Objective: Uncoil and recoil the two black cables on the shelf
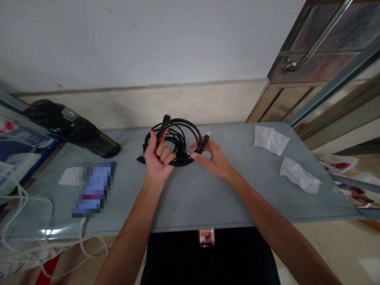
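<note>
My left hand (160,159) is closed around the left side of a coiled black cable (187,121), fingers curled and thumb up. At the coil's right side, the thumb and fingers of my right hand (214,158) pinch the loops beside a black plug (205,141) with a pale tip. Another plug (166,118) sticks up at the coil's top left. More black cable loops (178,136) show behind the held coil, with a dark plug end (140,159) left of my left hand. Whether these belong to one cable I cannot tell.
On the grey table (190,198), a black cylindrical device (74,128) lies at the back left. A blurred phone (95,188) with a white cable (83,233) is in front of it. Two crumpled white plastic packets (270,139) lie at right. A wall stands behind the table.
</note>
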`<control>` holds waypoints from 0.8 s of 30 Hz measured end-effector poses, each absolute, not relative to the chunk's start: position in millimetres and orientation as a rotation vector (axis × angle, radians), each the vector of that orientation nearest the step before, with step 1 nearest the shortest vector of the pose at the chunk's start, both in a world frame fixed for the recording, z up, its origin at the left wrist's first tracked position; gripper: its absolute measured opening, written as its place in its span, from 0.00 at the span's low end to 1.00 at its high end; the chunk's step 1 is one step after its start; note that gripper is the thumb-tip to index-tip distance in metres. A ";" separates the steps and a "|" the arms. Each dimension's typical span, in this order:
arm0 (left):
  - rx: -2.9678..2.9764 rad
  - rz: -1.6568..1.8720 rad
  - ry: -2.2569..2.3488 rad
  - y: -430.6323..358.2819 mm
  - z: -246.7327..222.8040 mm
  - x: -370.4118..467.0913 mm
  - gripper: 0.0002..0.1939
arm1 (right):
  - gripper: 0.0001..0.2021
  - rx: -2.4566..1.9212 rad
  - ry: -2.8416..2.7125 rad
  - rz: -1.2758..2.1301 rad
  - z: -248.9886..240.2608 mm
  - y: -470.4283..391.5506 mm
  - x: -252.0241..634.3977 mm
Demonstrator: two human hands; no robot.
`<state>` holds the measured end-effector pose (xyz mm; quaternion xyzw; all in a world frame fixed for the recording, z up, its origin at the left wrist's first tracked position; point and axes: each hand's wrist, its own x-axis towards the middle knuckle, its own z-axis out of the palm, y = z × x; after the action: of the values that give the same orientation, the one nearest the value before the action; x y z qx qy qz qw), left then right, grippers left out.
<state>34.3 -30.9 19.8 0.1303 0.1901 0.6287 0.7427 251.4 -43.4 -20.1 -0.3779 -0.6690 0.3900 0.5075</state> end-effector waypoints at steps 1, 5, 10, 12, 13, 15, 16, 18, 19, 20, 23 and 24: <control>0.296 1.380 0.431 -30.7 20.7 34.3 0.33 | 0.31 -0.888 -1.607 1.098 -20.6 -45.1 247.4; 0.399 1.388 0.553 -31.6 27.5 38.6 0.30 | 0.28 -0.837 -1.527 1.437 -22.3 -52.1 234.4; 0.712 1.464 0.719 -34.2 31.3 49.3 0.24 | 0.26 -0.853 -1.419 1.433 -27.6 -48.1 236.7; 0.851 1.540 0.774 -32.6 26.7 50.7 0.26 | 0.27 -0.839 -1.378 1.463 -28.5 -45.5 238.4; 0.921 1.582 0.804 -31.2 23.4 50.3 0.25 | 0.27 -0.839 -1.361 1.480 -28.2 -44.6 238.7; 1.064 1.661 0.894 -28.1 16.4 47.3 0.22 | 0.28 -0.846 -1.330 1.512 -26.3 -43.9 238.2; 1.140 1.697 0.963 -27.0 13.4 44.9 0.21 | 0.29 -0.842 -1.311 1.527 -24.8 -43.9 237.6; 1.310 1.769 1.144 -26.3 9.5 38.6 0.24 | 0.28 -0.803 -1.282 1.548 -21.3 -44.3 236.6; 1.398 1.810 1.245 -26.8 8.7 34.9 0.24 | 0.28 -0.772 -1.284 1.553 -19.6 -44.5 236.3; 1.478 1.855 1.345 -27.4 8.7 31.0 0.24 | 0.28 -0.738 -1.296 1.557 -18.2 -44.7 236.2; 1.641 1.935 1.602 -27.6 9.4 18.2 0.22 | 0.26 -0.638 -1.363 1.617 -17.5 -45.0 236.3; 1.672 1.917 1.670 -26.2 8.7 13.9 0.21 | 0.27 -0.611 -1.373 1.659 -18.8 -45.0 236.2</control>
<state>13.9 -26.2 8.7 0.5488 0.5481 0.6293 0.0495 236.2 -45.0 -18.8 -0.2456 -0.5519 0.6667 0.4366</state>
